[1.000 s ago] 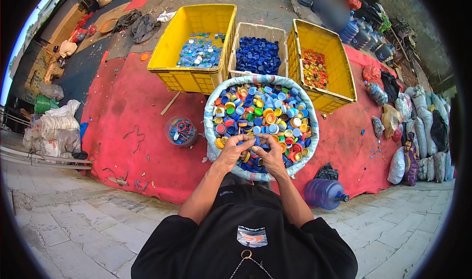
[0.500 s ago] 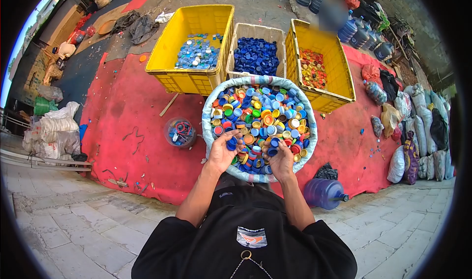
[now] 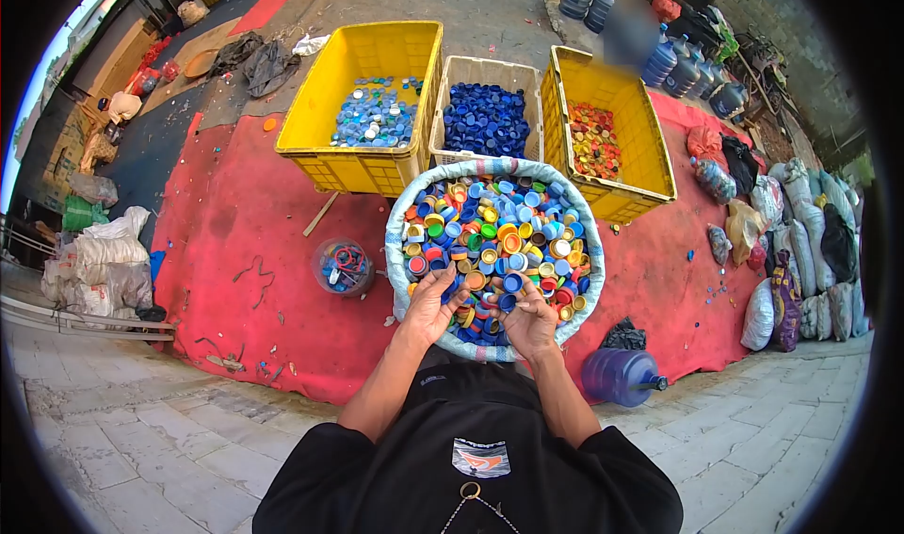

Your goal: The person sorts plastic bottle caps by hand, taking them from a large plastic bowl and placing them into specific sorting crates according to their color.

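A round basket (image 3: pixel 396 251) with a pale striped cloth rim stands right in front of me. It is filled with bottle caps (image 3: pixel 511 242) of mixed colours: blue, light blue, yellow, orange, red, green and white. Over its near part, my right hand (image 3: pixel 529 321) has its fingers closed on blue bottle caps (image 3: pixel 508 301). My left hand (image 3: pixel 431 310) is beside it over the caps, fingers curled together. What lies in those fingers is hard to make out. A small gap separates the two hands.
Beyond the basket stand a yellow crate (image 3: pixel 301 148) with light blue caps, a whitish crate (image 3: pixel 439 124) with dark blue caps and another yellow crate (image 3: pixel 650 181) with orange and yellow caps. A small tub (image 3: pixel 344 267) sits left; a water jug (image 3: pixel 619 378) lies right.
My right hand has moved left and slightly lower, nearer to my left hand. A dark blue cap that showed in my left hand is no longer plainly visible. The view has shifted slightly.
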Demonstrator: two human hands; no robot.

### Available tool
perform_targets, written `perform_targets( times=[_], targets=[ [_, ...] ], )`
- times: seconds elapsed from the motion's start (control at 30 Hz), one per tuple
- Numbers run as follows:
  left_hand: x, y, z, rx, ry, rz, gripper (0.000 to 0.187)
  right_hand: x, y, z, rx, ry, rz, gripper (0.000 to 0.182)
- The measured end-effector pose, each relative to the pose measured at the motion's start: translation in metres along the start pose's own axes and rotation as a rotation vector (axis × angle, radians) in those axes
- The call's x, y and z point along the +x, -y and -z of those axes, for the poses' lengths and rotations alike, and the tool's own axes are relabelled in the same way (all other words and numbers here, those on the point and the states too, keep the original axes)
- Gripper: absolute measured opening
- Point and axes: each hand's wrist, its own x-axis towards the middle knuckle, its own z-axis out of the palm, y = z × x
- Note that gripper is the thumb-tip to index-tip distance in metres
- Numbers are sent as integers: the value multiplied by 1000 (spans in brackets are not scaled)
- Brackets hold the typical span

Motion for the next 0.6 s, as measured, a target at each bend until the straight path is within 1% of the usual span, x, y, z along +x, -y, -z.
perform_targets(
  times=[0.1, 0.17, 0.2, 0.27, 0.37, 0.4, 0.43, 0.47, 0.5, 0.53, 0.57, 0.6],
  targets=[
    [2, 1, -8, -43, -33, -24, 26, 1, -4, -4, 75, -6, -9, 66],
    [4, 0, -13, -68, -21, -8, 20, 2, -6, -8, 121, -61, -25, 66],
    [6, -1, -16, -78, -9, 6, 18, 4, -8, -6, 151, -71, -31, 69],
    [14, -1, -15, -103, 2, 34, 17, 7, -8, -4, 198, -85, -36, 67],
    [35, -2, -18, -188, -24, 86, 27, 18, -2, -9, 201, -156, -21, 65],
    [46, -7, -19, -180, 33, 101, 32, 23, 2, -14, 188, -182, -12, 65],
    [53, -20, -37, -196, 25, 129, 35, 35, 13, -24, 168, -179, 2, 55],
    [71, -34, -55, -219, 84, 123, 37, 56, 25, -28, 175, -143, 11, 52],
    [88, -52, -79, -236, 127, 78, 43, 79, 46, -46, 220, -92, 43, 49],
    [114, -74, -96, -297, 245, 76, 52, 104, 66, -62, 236, 47, 121, 45],
    [138, -97, -112, -211, 346, 23, 69, 126, 87, -82, 198, 34, 181, 40],
    [136, -117, -145, -186, 230, -53, 86, 157, 103, -75, 209, 112, 201, 38]
  ],
)
